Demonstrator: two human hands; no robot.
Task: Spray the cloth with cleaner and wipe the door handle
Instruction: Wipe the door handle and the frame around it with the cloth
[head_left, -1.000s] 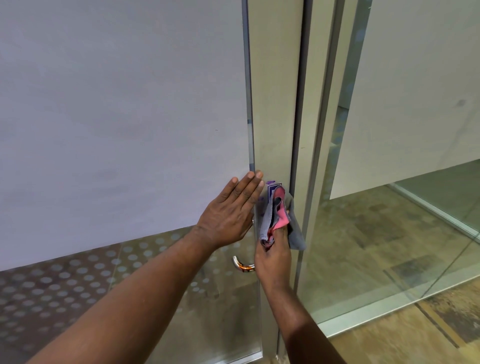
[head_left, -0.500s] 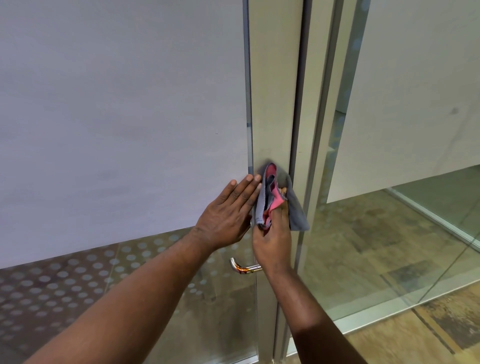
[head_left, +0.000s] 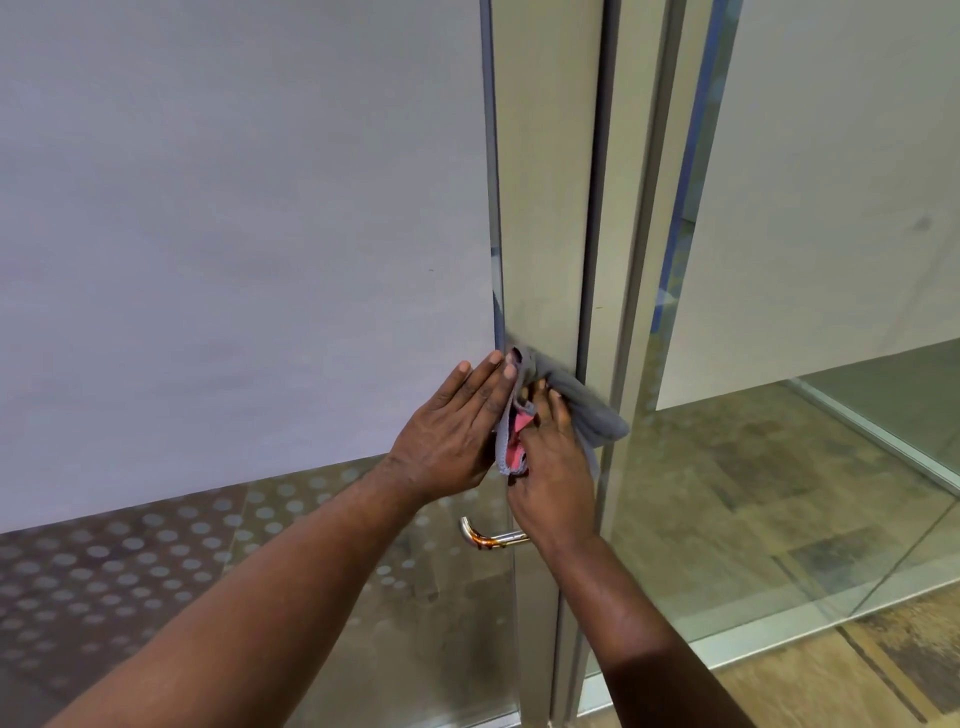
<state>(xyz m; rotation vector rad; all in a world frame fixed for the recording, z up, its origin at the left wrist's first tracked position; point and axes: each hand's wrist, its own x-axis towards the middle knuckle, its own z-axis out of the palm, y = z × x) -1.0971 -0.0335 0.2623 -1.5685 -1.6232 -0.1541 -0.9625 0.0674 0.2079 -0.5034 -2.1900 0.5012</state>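
Note:
My right hand presses a grey cloth with a pink inner side against the metal door frame, a little above the door handle. My left hand lies flat with its fingers spread on the frosted glass door, touching the cloth's left edge. The curved chrome door handle sticks out to the left below my right wrist, which hides its base. No spray bottle is in view.
The frosted glass door panel fills the left, with a dotted band along its lower part. To the right stands a clear glass wall with a wood-look floor beyond it.
My right hand has slid the cloth up the door frame, and the small purple label seen earlier is now covered. My left hand has stayed flat on the glass.

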